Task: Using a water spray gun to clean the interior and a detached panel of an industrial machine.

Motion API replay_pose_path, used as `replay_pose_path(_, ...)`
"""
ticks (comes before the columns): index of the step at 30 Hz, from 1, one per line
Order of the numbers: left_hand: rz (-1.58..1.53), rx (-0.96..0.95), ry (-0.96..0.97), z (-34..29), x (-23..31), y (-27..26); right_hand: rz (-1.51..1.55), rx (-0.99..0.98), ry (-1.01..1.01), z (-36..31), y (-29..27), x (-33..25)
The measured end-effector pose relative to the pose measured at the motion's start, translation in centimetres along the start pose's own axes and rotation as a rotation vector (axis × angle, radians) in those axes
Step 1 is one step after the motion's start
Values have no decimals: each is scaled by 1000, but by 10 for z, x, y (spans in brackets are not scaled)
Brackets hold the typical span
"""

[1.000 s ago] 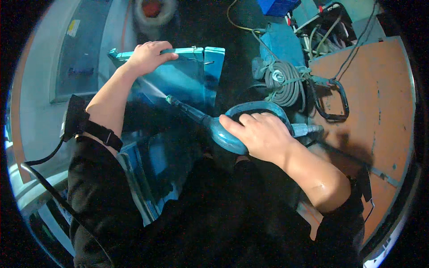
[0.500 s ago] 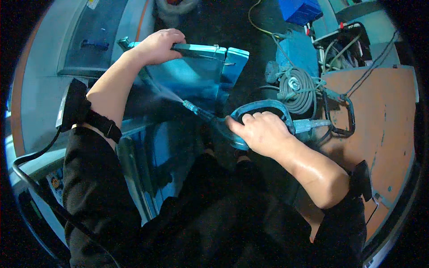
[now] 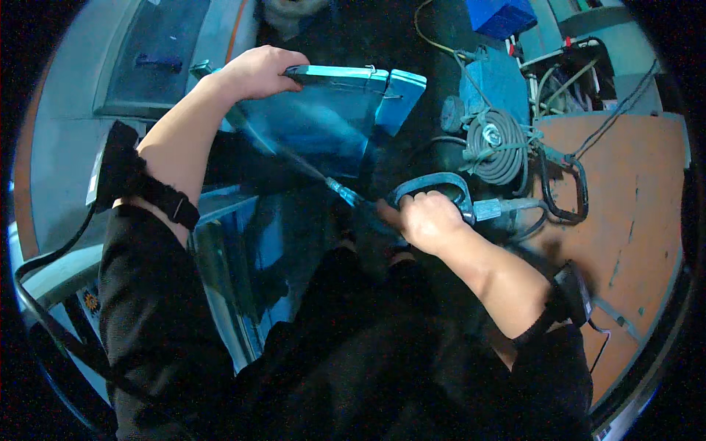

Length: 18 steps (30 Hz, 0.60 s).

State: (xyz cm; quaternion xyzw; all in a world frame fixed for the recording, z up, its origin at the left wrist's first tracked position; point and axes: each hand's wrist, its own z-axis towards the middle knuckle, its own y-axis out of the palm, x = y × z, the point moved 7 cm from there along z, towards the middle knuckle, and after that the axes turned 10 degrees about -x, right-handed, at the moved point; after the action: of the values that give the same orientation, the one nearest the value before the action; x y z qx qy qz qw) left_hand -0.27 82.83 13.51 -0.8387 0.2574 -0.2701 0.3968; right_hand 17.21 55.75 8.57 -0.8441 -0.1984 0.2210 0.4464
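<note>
My left hand [image 3: 265, 72] is closed over the upper edge of a flat, bluish panel [image 3: 323, 121], which is tilted beneath it. At the panel's right end is a narrow separate section [image 3: 401, 103] beyond a small gap. In my right hand [image 3: 432, 222] is a spray gun [image 3: 445, 178] with a looped guard, its grip wrapped by my fingers. The gun's nozzle [image 3: 343, 192] points up and left, and a pale, blurred jet [image 3: 283, 153] runs from it to the panel's lower left part. My right thumb is smeared by motion.
Right of the gun, a coiled grey hose [image 3: 494, 147] hangs by a blue wheeled machine [image 3: 494, 84]. A brown board [image 3: 618, 213] stands at the right, and a blue box [image 3: 500, 16] at the top. Pale cabinetry [image 3: 62, 140] lines the left side. A dark cable runs along my left arm.
The panel's right end has shifted slightly up and right. The spray gun's nozzle has moved right and a little down, with the jet still reaching the panel. Both hands keep their grips.
</note>
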Motion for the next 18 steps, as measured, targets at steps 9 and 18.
replay_pose_path(9, 1, 45, 102, -12, 16, -12, 41, -101, 31, 13, 8, -3)
replay_pose_path(18, 65, -82, 73, 4, 27, -15, 73, -142, 71, 15, 4, 0)
